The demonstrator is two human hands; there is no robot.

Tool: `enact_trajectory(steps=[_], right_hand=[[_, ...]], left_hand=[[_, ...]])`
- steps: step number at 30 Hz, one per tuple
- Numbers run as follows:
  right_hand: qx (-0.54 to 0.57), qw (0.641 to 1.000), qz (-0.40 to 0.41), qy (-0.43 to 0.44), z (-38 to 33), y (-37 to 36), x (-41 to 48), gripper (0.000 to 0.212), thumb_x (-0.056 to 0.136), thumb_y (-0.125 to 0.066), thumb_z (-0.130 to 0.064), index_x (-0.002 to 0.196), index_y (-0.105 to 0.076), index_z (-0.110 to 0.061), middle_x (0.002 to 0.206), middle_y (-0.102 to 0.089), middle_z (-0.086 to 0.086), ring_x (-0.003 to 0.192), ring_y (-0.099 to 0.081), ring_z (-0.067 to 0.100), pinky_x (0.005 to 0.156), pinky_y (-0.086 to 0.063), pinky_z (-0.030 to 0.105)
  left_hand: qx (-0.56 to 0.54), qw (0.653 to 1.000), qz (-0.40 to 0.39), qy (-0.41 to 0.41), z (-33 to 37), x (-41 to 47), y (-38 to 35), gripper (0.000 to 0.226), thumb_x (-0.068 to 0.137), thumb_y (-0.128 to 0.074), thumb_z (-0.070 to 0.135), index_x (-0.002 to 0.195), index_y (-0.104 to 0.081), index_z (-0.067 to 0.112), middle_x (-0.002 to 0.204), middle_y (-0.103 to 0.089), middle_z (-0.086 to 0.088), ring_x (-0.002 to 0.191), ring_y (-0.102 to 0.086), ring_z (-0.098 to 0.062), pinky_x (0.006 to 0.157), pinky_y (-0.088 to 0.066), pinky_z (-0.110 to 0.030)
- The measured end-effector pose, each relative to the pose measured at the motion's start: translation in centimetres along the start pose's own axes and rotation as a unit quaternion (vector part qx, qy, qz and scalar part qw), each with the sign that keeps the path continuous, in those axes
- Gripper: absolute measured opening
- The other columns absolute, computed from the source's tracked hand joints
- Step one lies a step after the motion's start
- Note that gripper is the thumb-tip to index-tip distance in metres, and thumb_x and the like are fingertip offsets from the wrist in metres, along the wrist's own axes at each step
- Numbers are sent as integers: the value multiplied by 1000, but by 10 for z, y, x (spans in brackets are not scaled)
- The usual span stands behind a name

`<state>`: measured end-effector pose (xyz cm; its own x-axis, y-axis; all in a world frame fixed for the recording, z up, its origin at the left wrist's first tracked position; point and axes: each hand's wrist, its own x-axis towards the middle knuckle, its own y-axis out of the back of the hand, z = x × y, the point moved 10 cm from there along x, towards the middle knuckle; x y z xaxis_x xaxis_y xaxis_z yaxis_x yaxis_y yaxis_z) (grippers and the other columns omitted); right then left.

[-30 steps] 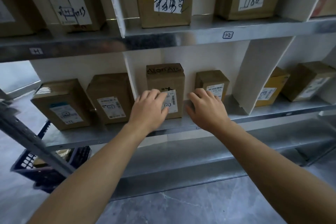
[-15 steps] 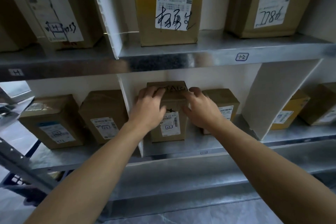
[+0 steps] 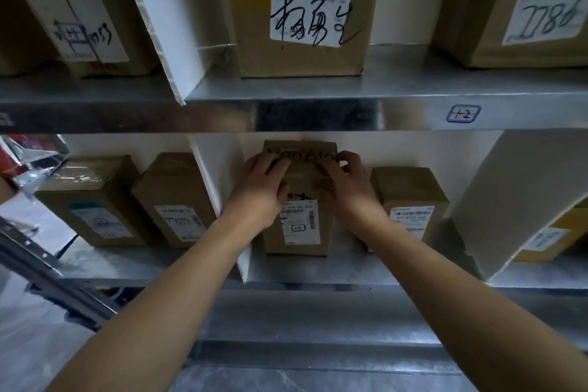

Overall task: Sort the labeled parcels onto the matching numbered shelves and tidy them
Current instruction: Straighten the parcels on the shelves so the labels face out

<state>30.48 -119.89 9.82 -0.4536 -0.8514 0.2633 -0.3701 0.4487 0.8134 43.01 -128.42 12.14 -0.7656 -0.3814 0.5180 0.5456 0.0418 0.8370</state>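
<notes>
Both hands are gripping the upper part of a tall brown cardboard parcel point(image 3: 300, 226) with a white printed label on its front: the left hand point(image 3: 259, 192) is wrapping the parcel's left edge with its fingers curling over the top face, and the right hand point(image 3: 350, 191) is pressing against the right edge with its fingertips bent onto the same face, so each grip is closing on the box from its own side. The parcel is standing upright on the lower grey metal shelf point(image 3: 318, 274), just right of a white corrugated plastic divider point(image 3: 219, 200) and close beside a shorter brown cardboard box point(image 3: 410, 200) on its right, whose label is partly hiding behind the right wrist. Left of the divider, two more brown labelled boxes point(image 3: 136, 200) are leaning back against the wall. Above, the upper metal shelf point(image 3: 318, 114) is carrying a small handwritten tag point(image 3: 463, 113) on its front edge, and a large brown parcel point(image 3: 302, 9) with black handwriting across its white label is standing on it.
</notes>
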Motion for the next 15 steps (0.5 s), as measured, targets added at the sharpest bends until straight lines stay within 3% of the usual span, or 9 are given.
enact_trajectory(steps=[7, 15], right_hand=[[7, 999, 15, 45, 4, -3, 1, 51, 97, -63, -29, 144, -46, -20, 151, -25, 10, 133, -36, 33, 107, -46, 49], [51, 992, 61, 95, 1, -8, -11, 45, 93, -69, -21, 135, -52, -18, 145, -33, 17, 127, -44, 41, 99, -52, 53]], left_hand=[[-2, 999, 37, 13, -3, -7, -1, 46, 92, -49, 29, 130, -55, 4, 132, -49, -13, 121, -48, -34, 100, -45, -40], [8, 998, 50, 46, -6, -19, 7, 46, 90, -52, 35, 128, -58, 10, 129, -50, -9, 121, -49, -29, 99, -43, -34]])
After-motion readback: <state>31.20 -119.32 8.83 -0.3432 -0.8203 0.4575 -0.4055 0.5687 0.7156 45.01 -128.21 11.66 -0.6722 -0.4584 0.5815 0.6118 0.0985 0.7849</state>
